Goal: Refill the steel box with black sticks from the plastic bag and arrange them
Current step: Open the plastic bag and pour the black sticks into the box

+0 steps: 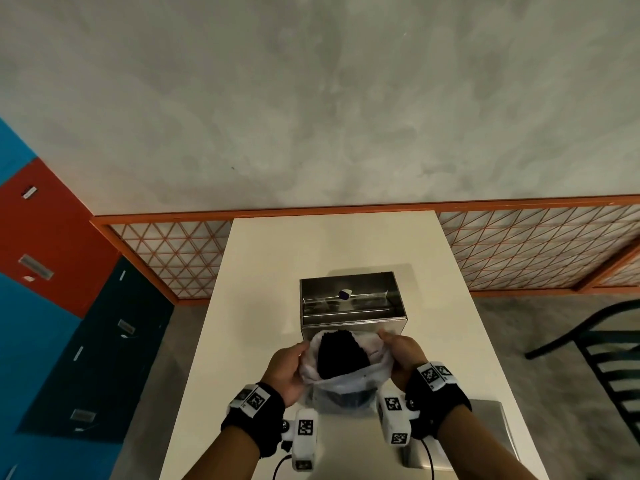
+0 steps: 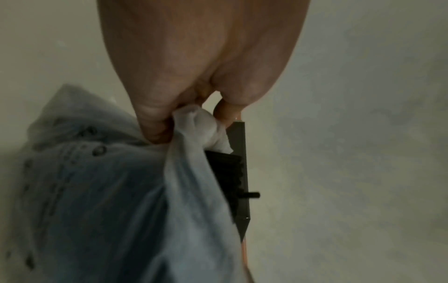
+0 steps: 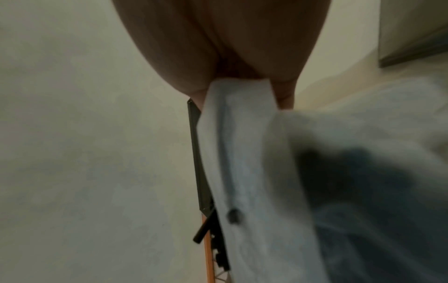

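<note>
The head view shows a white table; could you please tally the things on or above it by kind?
Steel box: 1
Plastic bag of black sticks: 1
Flat steel piece: 1
Hands, left hand and right hand: 2
Total: 5

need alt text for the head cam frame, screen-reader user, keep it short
Both hands, left hand and right hand, hold open the mouth of a plastic bag of black sticks just in front of an open steel box on a white table. A flat steel lid lies at the table's near right.
</note>
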Motion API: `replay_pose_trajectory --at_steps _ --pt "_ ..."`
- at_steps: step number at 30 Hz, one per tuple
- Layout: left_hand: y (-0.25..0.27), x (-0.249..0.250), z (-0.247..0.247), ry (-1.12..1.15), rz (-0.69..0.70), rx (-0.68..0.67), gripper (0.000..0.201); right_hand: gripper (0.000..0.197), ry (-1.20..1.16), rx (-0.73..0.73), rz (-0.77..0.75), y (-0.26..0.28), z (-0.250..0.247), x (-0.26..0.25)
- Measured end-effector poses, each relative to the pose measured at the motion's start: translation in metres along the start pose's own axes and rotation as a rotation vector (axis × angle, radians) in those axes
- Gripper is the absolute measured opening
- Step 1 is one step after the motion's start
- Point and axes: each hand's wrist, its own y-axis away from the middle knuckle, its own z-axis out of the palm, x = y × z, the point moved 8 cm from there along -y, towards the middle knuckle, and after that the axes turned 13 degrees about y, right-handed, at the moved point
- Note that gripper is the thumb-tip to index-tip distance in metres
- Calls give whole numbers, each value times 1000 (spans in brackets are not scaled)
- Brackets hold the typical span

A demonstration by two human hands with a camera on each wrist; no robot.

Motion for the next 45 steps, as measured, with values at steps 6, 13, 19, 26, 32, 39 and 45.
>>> replay_pose_trajectory --at_steps 6,13,19,26,32,39,45 --pt "-3 23 -29 -676 177 252 68 16 18 1 -85 3 -3 -15" --pt "4 -10 -16 -708 -6 137 41 24 825 92 -340 24 -3 -40" --pt "-3 -16 -13 -375 -3 36 20 27 1005 47 -151 57 -14 -39" --pt "-5 -10 -1 61 -14 -91 16 23 166 -147 -25 52 -4 -18" --pt "-10 4 -2 332 25 -97 38 46 -246 -355 21 45 9 -13" --pt "-21 -7 -23 452 120 61 47 51 -417 -220 57 18 19 11" --pt "-16 -10 -39 65 58 172 45 26 -144 -68 31 27 17 12"
